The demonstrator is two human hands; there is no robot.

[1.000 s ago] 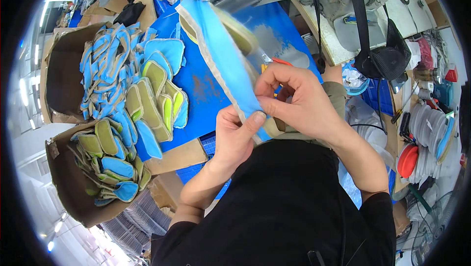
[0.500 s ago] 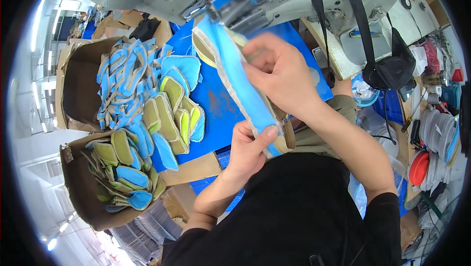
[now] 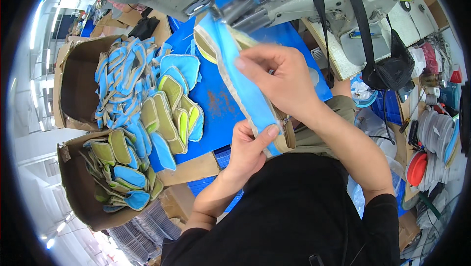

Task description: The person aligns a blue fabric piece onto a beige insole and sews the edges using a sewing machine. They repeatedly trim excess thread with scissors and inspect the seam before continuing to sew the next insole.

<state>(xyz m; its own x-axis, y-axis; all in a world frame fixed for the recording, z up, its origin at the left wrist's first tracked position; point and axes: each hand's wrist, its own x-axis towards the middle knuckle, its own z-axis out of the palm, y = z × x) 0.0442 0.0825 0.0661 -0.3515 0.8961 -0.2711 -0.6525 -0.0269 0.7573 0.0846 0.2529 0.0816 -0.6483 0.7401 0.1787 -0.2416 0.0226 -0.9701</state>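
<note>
A long blue fabric strip with pale edges [image 3: 248, 94] slants from the sewing machine's needle area [image 3: 216, 13] down toward my body. At its lower end my left hand [image 3: 249, 147] grips it, thumb on top and fingers folded beneath. Higher up, my right hand [image 3: 284, 77] pinches the strip's right edge, the thumb tip lying on the blue face; its other fingers are curled and slightly blurred. The top end runs under the metal parts of the sewing machine [image 3: 282, 11]. An olive rounded piece [image 3: 206, 45] shows beside the strip's upper part.
Left of the blue work surface [image 3: 221, 101] lie stacked olive and blue padded pieces [image 3: 164, 119] and a heap of blue strips [image 3: 122, 79]. Two cardboard boxes stand there; the nearer box [image 3: 73, 187] holds more pieces. Black straps [image 3: 358, 16] hang at the right.
My right hand has shifted slightly left and down along the strip, its thumb now on the blue face. The left hand keeps its hold in the same place.
</note>
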